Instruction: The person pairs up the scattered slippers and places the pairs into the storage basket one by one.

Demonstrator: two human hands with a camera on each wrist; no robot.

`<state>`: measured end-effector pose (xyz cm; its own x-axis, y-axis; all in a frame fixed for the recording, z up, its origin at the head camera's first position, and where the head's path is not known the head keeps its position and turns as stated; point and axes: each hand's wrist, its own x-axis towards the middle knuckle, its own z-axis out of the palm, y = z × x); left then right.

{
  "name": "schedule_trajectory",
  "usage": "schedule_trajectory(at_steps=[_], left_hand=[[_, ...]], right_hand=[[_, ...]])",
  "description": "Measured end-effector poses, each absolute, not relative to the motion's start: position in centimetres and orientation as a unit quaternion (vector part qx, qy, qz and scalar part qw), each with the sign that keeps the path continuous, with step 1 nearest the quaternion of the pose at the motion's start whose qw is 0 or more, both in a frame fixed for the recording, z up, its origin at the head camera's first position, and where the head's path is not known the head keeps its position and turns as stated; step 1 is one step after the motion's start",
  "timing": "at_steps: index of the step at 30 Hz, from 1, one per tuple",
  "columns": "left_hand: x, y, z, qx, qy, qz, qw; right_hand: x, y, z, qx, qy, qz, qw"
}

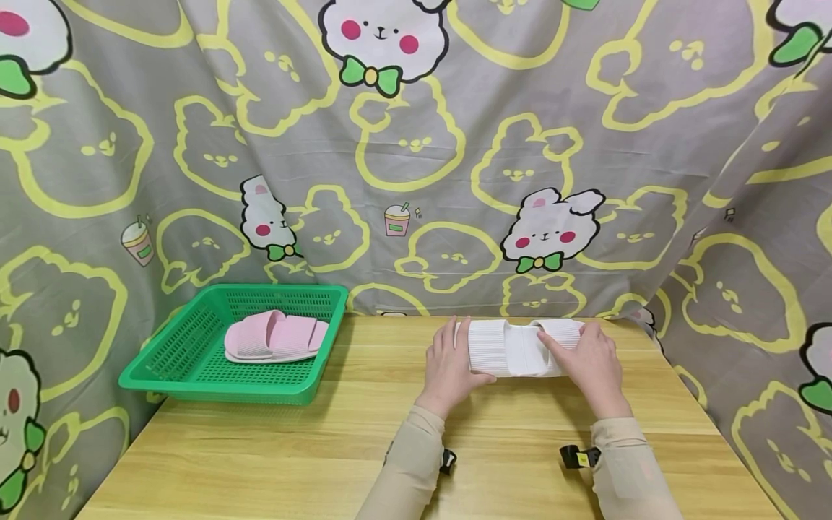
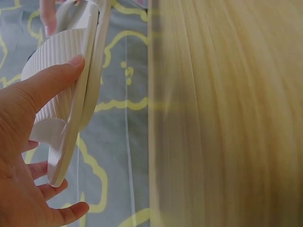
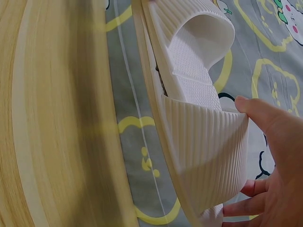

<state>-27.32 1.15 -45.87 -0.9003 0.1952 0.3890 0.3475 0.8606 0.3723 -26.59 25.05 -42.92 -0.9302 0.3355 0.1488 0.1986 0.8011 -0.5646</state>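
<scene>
A pair of white slippers with ribbed straps is held sideways between both hands near the table's back edge. My left hand grips the left end; in the left wrist view its thumb presses the ribbed strap and fingers lie around the tip. There, two soles show pressed side by side. My right hand holds the right end. In the right wrist view the right thumb rests on the edge of the near strap, with its fingers behind the slipper.
A green plastic basket stands at the back left of the wooden table, with pink slippers inside. A patterned grey curtain hangs close behind the table and along its sides.
</scene>
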Motion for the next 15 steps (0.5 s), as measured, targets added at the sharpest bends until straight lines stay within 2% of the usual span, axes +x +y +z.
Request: schedule_trajectory(at_steps=[15], left_hand=[[-27.27,1.42,-45.90,-0.140,-0.950,-0.219,0.173]], right_hand=[[-26.48,24.93,-42.86,-0.130,-0.941,0.281,0.133]])
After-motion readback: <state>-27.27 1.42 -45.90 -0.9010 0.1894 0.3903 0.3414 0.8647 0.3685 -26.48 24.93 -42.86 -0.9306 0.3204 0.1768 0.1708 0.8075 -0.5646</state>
